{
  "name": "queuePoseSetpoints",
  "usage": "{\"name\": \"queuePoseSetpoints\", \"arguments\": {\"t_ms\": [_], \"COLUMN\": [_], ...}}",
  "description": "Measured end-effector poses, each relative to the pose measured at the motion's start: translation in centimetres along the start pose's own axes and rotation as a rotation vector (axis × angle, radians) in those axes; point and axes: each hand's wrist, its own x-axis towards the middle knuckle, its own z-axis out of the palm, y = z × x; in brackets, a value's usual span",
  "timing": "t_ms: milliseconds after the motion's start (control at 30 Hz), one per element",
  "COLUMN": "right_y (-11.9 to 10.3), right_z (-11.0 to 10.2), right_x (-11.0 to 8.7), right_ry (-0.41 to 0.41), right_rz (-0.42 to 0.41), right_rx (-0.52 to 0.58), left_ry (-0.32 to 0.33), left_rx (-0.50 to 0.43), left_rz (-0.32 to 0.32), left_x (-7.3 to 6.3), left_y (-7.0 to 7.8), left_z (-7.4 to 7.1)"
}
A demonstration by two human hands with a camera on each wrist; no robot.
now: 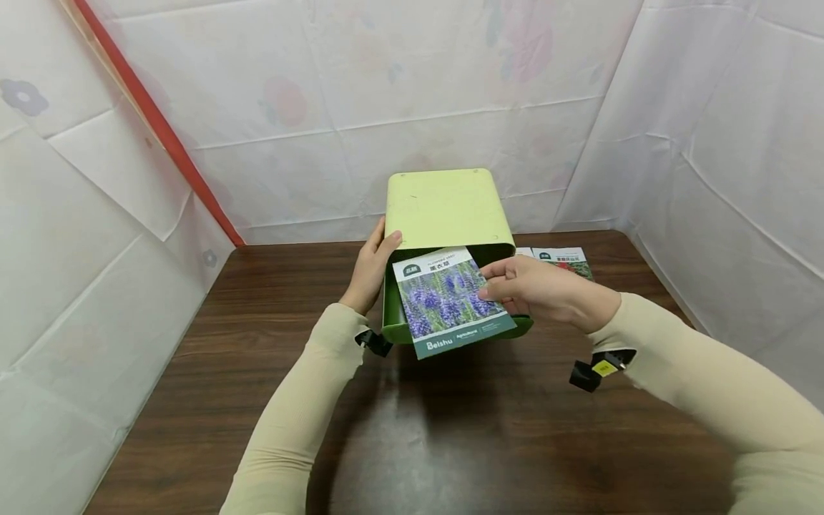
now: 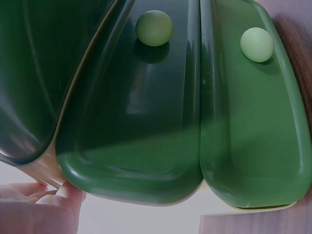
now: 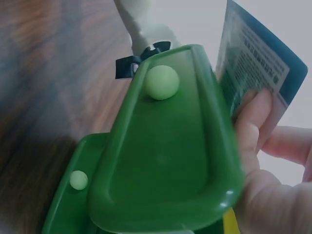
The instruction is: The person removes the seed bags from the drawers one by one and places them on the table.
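A purple-flower seed packet (image 1: 450, 304) slants across the opening of a light green drawer box (image 1: 447, 207). My right hand (image 1: 547, 290) pinches the packet's right edge between thumb and fingers; the right wrist view shows the printed back of that packet (image 3: 256, 56). My left hand (image 1: 373, 268) holds the box's left side, its thumb on the upper edge. In the left wrist view, fingers (image 2: 70, 197) lie against the box's edge, beside green drawer fronts (image 2: 131, 165) with round pale knobs (image 2: 154, 28). The packet hides most of the opening's inside.
More seed packets (image 1: 569, 259) lie on the dark wooden table (image 1: 270, 315) at the back right, partly behind my right hand. White patterned sheeting (image 1: 270, 143) hangs behind and on both sides. A red strip (image 1: 161, 129) runs down the left corner.
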Motion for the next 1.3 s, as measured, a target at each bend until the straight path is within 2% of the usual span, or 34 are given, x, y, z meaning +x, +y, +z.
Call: {"name": "queuePoseSetpoints", "arguments": {"t_ms": [267, 433, 533, 767, 867, 1067, 1233, 1300], "right_y": [-0.1, -0.3, -0.5, -0.9, -0.8, -0.1, 1.0, 1.4], "right_z": [-0.5, -0.8, -1.3, -3.6, -5.1, -8.3, -10.9, -12.0], "right_x": [-1.9, -2.6, -3.0, -4.3, -4.7, -5.2, -5.5, -5.5], "right_ry": [-0.044, -0.079, -0.068, 0.072, 0.126, 0.261, 0.412, 0.475], "right_rz": [-0.046, -0.11, -0.139, -0.2, -0.243, -0.267, -0.289, -0.272], "right_rx": [-0.032, 0.02, 0.063, 0.157, 0.248, 0.445, 0.565, 0.585], "left_ry": [0.005, -0.007, -0.005, 0.002, 0.001, -0.007, -0.001, 0.001], "left_rx": [-0.021, -0.02, -0.013, -0.018, -0.005, 0.011, 0.018, 0.018], "left_rz": [0.004, 0.022, 0.015, 0.0, 0.012, 0.009, 0.001, 0.0], "left_x": [0.0, 0.0, 0.0, -0.1, 0.0, -0.2, -0.4, -0.3], "left_y": [0.0, -0.1, -0.1, -0.1, -0.1, 0.0, 0.1, 0.1], "left_z": [0.1, 0.1, 0.0, -0.1, -0.1, -0.1, -0.1, -0.1]}}
